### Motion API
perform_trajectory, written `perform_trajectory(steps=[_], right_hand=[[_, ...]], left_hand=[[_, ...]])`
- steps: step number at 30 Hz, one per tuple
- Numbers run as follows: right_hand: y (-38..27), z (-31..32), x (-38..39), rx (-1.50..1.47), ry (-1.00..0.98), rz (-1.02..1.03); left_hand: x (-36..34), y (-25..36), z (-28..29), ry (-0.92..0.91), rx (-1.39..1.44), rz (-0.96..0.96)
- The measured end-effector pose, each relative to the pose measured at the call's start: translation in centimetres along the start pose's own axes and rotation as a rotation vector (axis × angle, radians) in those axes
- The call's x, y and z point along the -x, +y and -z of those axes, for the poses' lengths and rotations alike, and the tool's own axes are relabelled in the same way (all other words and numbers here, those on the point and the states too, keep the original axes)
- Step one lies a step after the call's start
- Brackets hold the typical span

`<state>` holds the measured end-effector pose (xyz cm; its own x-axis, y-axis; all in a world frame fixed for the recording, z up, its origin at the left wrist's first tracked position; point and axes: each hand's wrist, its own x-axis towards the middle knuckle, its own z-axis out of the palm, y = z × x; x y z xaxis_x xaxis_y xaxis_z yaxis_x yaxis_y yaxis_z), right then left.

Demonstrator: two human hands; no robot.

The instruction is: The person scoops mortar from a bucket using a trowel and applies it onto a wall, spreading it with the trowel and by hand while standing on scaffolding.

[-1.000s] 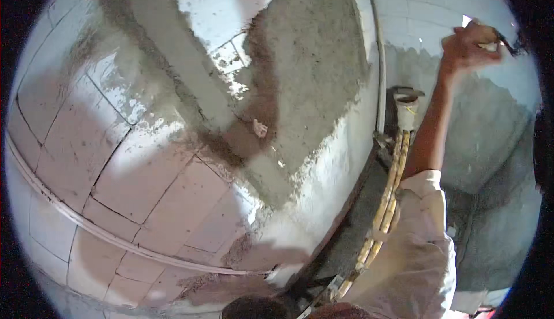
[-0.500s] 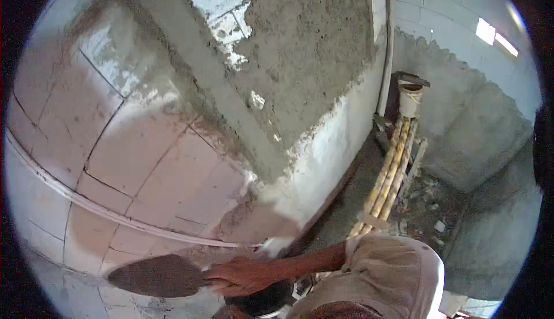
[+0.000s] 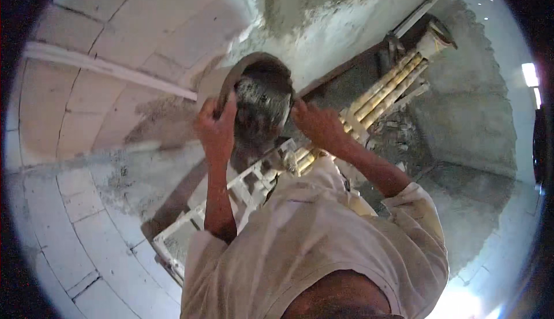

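Note:
A dark, round mortar pan [image 3: 262, 102] is tipped up in front of me, its wet, streaked inside showing. My left hand [image 3: 216, 123] is closed on its left rim, with the thumb near the inner side. Across from it, my right hand [image 3: 317, 124] grips the right rim with bent fingers. The pan's outer side and base are hidden. No trowel shows in either hand.
Bamboo poles [image 3: 386, 91] run up to the right, with a pale bucket-like vessel [image 3: 434, 41] at their far end. Below the pan is a whitish frame [image 3: 245, 183]. A partly plastered block wall [image 3: 144, 48] carries a pale strip [image 3: 109, 68].
My view has swung down toward my body. The dark leaf-shaped trowel by my right hand is no longer visible. The pan, low and mostly covered before, is now raised between both hands.

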<state>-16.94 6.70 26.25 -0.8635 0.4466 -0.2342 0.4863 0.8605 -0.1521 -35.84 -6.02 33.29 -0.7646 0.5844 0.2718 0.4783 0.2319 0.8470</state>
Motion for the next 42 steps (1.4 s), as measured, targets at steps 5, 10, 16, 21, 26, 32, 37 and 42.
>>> perform_trajectory(steps=[5,10,16,21,26,32,37,42], right_hand=[[2.8,-2.9,-0.7,-0.206,0.061,0.229],[1.6,-10.4,1.8,-1.0,-0.285,0.404],[-3.8,-3.2,2.8,-1.503,-0.701,-0.121],[-3.0,-3.7,3.7,-1.504,-0.359,-0.041],[-1.5,-3.8,4.0,-1.33,-0.246,-0.143],[0.5,-9.0,6.5,-1.118,-0.13,0.055],[1.4,-1.6,9.1,-2.48,-0.023,0.093],[7.1,11.6,13.8,-1.381,1.429,-0.244]], left_hand=[[-1.8,2.3,-0.6,0.045,0.061,-0.077],[-0.3,0.8,-1.8,-0.141,0.133,-0.035],[0.2,-2.3,-0.2,-0.169,0.139,0.031],[0.5,-3.9,-0.9,-0.09,0.298,0.149],[0.2,-2.1,-2.7,-0.078,0.274,0.197],[-0.2,-3.9,-5.5,0.058,0.389,0.202],[-0.3,-9.3,-6.5,0.076,0.554,0.469],[2.6,-12.7,-4.6,0.002,0.257,0.235]])
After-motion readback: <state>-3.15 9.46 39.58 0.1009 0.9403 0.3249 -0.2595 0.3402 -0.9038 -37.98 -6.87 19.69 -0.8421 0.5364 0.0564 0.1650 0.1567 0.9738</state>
